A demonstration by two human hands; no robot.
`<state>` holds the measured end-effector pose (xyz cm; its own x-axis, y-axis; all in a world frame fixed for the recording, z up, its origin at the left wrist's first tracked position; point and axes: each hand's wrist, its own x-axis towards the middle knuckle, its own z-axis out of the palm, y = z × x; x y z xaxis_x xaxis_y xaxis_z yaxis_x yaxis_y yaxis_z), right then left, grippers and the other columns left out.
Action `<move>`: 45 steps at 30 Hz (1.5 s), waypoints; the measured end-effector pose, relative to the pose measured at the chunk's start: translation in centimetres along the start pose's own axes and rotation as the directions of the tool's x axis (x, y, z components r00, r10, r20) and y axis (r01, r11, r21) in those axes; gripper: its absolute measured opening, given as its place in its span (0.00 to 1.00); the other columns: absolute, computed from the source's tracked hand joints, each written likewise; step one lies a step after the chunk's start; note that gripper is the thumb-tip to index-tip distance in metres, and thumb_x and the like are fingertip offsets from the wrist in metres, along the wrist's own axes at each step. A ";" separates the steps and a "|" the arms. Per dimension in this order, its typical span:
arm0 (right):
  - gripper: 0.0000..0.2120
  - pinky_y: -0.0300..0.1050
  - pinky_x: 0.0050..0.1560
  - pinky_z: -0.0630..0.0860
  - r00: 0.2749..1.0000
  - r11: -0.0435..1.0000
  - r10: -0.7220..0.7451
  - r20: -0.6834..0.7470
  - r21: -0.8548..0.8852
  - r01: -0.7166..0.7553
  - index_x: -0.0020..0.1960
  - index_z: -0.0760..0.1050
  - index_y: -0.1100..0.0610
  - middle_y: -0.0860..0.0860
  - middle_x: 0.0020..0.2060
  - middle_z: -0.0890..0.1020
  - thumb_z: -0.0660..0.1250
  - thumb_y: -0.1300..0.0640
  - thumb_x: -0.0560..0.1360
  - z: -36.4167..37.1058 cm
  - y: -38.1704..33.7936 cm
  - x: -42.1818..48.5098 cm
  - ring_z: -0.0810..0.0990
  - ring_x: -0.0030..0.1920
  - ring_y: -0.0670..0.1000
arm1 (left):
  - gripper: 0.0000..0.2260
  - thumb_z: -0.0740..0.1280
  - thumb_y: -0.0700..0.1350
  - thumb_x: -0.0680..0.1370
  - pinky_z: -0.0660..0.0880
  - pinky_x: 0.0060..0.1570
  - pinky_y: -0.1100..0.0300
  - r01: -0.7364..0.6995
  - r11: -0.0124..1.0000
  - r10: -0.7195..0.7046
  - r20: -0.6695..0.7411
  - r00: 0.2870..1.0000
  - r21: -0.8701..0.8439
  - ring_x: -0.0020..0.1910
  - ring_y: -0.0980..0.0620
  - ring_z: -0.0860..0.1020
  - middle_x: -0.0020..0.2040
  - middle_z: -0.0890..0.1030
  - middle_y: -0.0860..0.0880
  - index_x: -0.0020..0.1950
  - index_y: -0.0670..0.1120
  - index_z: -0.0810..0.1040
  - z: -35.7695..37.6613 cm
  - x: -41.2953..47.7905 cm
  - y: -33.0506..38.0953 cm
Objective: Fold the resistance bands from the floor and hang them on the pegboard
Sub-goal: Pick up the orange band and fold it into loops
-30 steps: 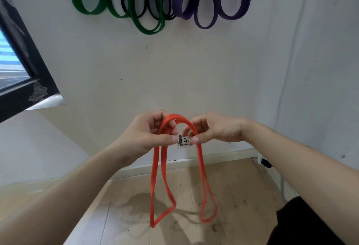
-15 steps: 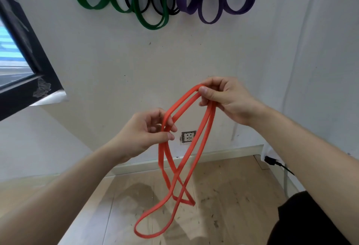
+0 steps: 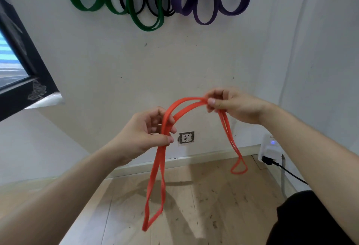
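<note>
Open wall (image 3: 155, 66) below hanging bands (image 3: 147, 11).

The resistance band (image 3: 160, 154) is plain bright orange-red all along. On the far wall, the green bands (image 3: 148, 28) at the left, the thin black band (image 3: 168, 13) in the middle and the purple bands (image 3: 204, 22) at the right are each one solid colour. The wall (image 3: 120, 66) is off-white with small dark specks. The window frame (image 3: 29, 64) at the left is black, with blue and pale stripes behind its glass. The floor (image 3: 204, 196) is light wood grain blotched with dark scuffs. The socket (image 3: 186, 137) is white in a grey rim. Right of it, a white adapter (image 3: 271, 147) shows a blue light, and its cable (image 3: 289, 173) is black.
</note>
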<state>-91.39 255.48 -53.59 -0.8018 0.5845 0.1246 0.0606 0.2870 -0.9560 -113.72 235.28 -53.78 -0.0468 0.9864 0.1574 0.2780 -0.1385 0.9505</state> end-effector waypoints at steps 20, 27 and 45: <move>0.09 0.50 0.48 0.80 0.983 0.982 -0.184 0.023 0.055 0.182 0.51 0.80 0.59 0.52 0.38 0.83 0.71 0.58 0.72 6.1 -3.4 -0.6 0.81 0.36 0.45 | 0.17 0.72 0.25 0.72 0.79 0.44 0.59 0.010 1.000 -0.011 0.031 0.999 0.027 0.42 0.50 0.83 0.43 0.84 0.48 0.53 0.43 0.77 -0.2 -0.4 -0.3; 0.08 0.45 0.47 0.81 0.969 0.937 -0.160 -0.187 0.279 0.209 0.51 0.77 0.60 0.50 0.34 0.79 0.67 0.60 0.73 3.7 -3.3 -0.1 0.77 0.33 0.47 | 0.15 0.72 0.25 0.72 0.81 0.50 0.55 0.016 0.999 -0.016 0.009 1.000 0.035 0.44 0.49 0.84 0.43 0.83 0.47 0.50 0.42 0.77 -0.6 -0.3 -0.7; 0.07 0.51 0.53 0.75 0.996 0.966 0.015 -0.089 0.258 0.009 0.52 0.76 0.57 0.54 0.37 0.78 0.67 0.61 0.74 -1.1 0.8 -0.7 0.78 0.39 0.52 | 0.13 0.74 0.32 0.68 0.81 0.46 0.56 0.077 0.996 -0.079 -0.023 0.997 -0.052 0.40 0.47 0.83 0.44 0.84 0.44 0.51 0.41 0.80 -0.3 0.0 -0.7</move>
<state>-90.14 256.10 -54.17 -0.7450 0.6535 0.1337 -0.1022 0.0862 -0.9910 -114.26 235.34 -54.40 -0.0906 0.9920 0.0884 0.2229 -0.0663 0.9726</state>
